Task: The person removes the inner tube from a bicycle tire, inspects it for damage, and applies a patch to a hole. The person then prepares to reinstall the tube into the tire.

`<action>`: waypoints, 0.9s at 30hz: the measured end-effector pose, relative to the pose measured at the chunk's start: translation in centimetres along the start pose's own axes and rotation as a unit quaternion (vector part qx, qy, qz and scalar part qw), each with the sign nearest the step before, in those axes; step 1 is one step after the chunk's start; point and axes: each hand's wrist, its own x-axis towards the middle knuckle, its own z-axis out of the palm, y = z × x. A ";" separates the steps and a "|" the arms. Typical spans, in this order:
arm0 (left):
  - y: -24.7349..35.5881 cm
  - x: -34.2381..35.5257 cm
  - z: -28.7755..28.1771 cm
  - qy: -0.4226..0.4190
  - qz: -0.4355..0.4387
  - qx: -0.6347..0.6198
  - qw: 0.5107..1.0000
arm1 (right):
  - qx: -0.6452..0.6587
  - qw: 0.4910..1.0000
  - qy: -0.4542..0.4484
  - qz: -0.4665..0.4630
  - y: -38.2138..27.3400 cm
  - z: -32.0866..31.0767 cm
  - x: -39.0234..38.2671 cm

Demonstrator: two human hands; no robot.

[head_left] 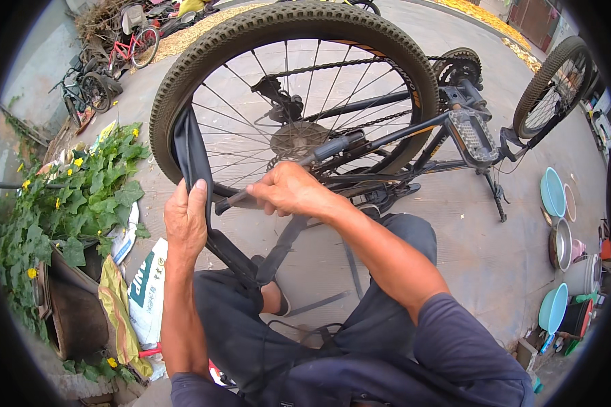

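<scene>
A bicycle wheel (176,74) with a knobbly tyre stands before me on an upturned bicycle. A flat black inner tube (194,152) hangs from the tyre's left side and loops down by my left leg. My left hand (187,214) is closed on this tube, thumb pressed over it, beside the tyre's lower left. My right hand (285,190) has its fingers curled round a dark bar with a rubber foot, apparently the kickstand (329,148), below the wheel hub. Part of the bar is hidden by the hand.
The pedal (475,138) and crank stick out to the right, with the front wheel (553,88) beyond. Blue basins (553,192) and a bucket (582,275) line the right side. Leafy plants (81,197) and a white sack (148,285) lie left.
</scene>
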 end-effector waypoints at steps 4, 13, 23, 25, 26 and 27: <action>1.8 -6.7 -0.3 -0.037 -0.066 -0.019 0.997 | 0.019 1.000 -0.012 0.011 -0.5 0.0 -0.2; 2.9 -19.8 0.6 -0.291 0.022 0.061 0.955 | 0.211 0.974 -0.064 -0.051 0.1 3.1 0.4; 0.4 -18.2 -3.5 -0.107 -0.123 0.223 0.961 | 0.354 0.919 -0.070 -0.159 -1.1 1.4 0.2; -1.9 -16.6 -6.6 -0.034 -0.181 0.272 0.945 | 0.267 0.953 -0.045 -0.134 -1.4 1.3 -0.3; -2.4 -15.6 -8.1 0.005 -0.173 0.287 0.942 | 0.268 0.953 -0.064 -0.127 -1.1 1.3 -0.1; -3.2 -14.0 -9.2 0.046 -0.162 0.299 0.939 | 0.264 0.957 -0.055 -0.106 -1.4 0.9 -0.5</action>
